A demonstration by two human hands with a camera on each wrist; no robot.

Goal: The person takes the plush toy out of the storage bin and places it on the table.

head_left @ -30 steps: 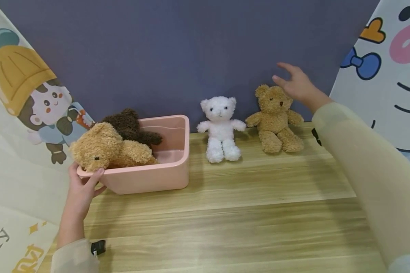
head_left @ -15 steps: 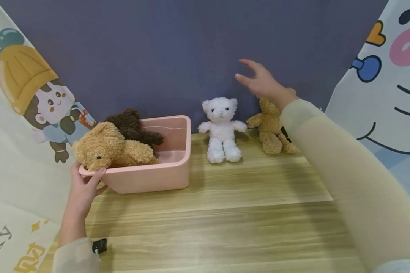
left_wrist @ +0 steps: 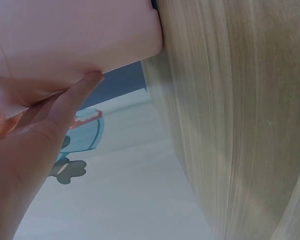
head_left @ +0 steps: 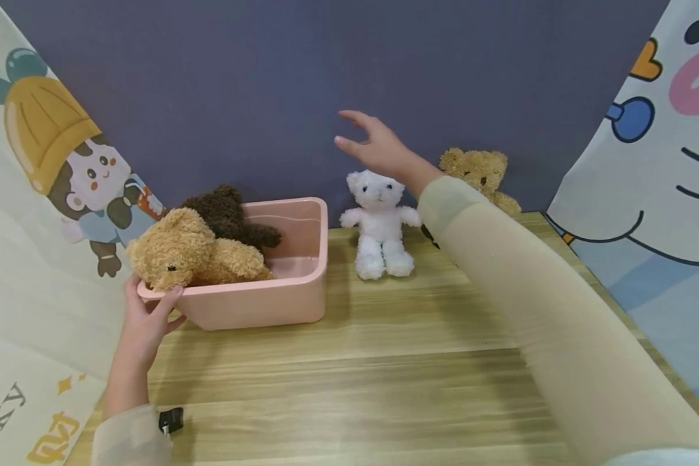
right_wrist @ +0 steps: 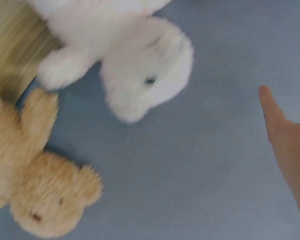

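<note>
My left hand (head_left: 142,323) grips the near left corner of a pink bin (head_left: 256,307), thumb on the rim and fingers beneath. The left wrist view shows those fingers against the bin's wall (left_wrist: 110,35). Inside the bin lie a light brown teddy bear (head_left: 180,252), its head over the rim, and a dark brown teddy bear (head_left: 218,210) behind it. My right hand (head_left: 378,149), fingers spread and holding nothing, is raised just above a white teddy bear (head_left: 378,223) sitting against the back panel. To its right sits a golden teddy bear (head_left: 477,169), its lower body hidden by my sleeve.
A wooden table (head_left: 326,401) carries the bin and the bears. The dark blue-grey panel (head_left: 239,84) rises along the back. Printed side panels stand left (head_left: 41,291) and right (head_left: 629,194). My right forearm (head_left: 536,310) reaches across the table's right half.
My right hand has moved left, from above the golden teddy bear to above the white one, still holding nothing. My left hand keeps its grip on the bin.
</note>
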